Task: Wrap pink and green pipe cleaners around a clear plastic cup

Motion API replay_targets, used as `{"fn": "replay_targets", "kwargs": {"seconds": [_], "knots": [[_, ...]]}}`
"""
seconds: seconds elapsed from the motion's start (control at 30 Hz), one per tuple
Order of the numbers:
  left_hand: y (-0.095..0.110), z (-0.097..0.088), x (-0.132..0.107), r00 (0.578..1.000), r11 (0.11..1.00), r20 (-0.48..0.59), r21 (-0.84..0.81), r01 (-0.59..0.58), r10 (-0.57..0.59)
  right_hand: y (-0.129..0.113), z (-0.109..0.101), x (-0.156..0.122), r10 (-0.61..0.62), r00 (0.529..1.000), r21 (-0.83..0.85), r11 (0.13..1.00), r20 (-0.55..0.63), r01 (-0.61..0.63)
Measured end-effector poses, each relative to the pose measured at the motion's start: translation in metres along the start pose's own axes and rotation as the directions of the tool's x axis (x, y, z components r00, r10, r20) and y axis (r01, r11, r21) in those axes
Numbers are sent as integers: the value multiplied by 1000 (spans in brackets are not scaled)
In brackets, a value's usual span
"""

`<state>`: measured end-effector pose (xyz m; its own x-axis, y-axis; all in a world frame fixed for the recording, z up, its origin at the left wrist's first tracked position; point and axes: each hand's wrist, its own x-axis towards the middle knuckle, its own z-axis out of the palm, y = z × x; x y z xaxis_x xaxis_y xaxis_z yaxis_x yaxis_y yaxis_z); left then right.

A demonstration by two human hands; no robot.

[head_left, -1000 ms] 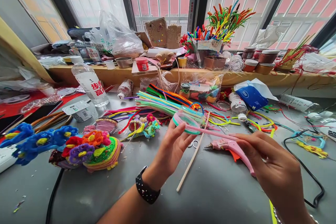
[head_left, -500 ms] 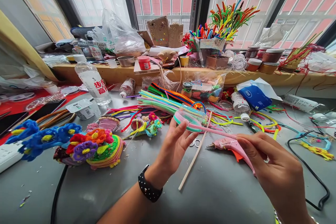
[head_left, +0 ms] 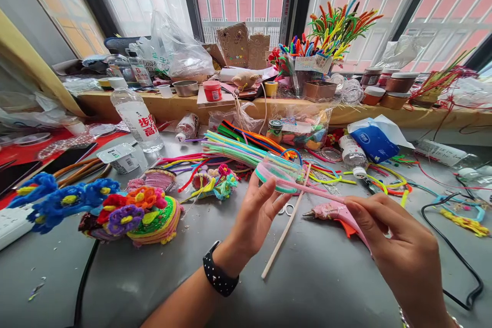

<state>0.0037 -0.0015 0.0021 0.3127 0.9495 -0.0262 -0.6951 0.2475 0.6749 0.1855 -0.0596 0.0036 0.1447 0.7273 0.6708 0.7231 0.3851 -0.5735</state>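
My left hand point(head_left: 257, 215), with a black watch on its wrist, pinches a flat coil of pink and teal pipe cleaners point(head_left: 277, 174) held up above the grey table point(head_left: 154, 287). A pink pipe cleaner strand point(head_left: 321, 193) runs from the coil to my right hand point(head_left: 400, 251), whose fingers are closed on its end. Below that strand a pink glue gun point(head_left: 333, 211) lies on the table. A pale stick point(head_left: 284, 230) lies slanted between my hands, and small scissors point(head_left: 285, 209) rest beside it.
A bundle of coloured pipe cleaners point(head_left: 238, 151) lies behind the coil. Finished flower pieces point(head_left: 142, 215) and blue flowers point(head_left: 57, 200) sit at the left, near a water bottle point(head_left: 134, 115). A black cable point(head_left: 457, 261) loops at the right. The window ledge point(head_left: 238, 105) holds jars and bags.
Both hands keep their hold on the coil and strand; the view has shifted slightly and the hands sit a little lower in the frame.
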Motion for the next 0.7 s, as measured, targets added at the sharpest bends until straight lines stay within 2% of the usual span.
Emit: {"fn": "replay_targets", "kwargs": {"seconds": [0.37,0.57,0.7], "knots": [[0,-3,0,999,1000,35,5,-9,9,4,1,0,-56,997,10,998,54,56],[2,0,0,999,1000,50,-1,-7,7,0,5,-2,20,999,63,998,37,-22],[2,-2,0,998,999,47,-20,36,-35,-1,5,-1,33,999,79,996,37,-36]]}}
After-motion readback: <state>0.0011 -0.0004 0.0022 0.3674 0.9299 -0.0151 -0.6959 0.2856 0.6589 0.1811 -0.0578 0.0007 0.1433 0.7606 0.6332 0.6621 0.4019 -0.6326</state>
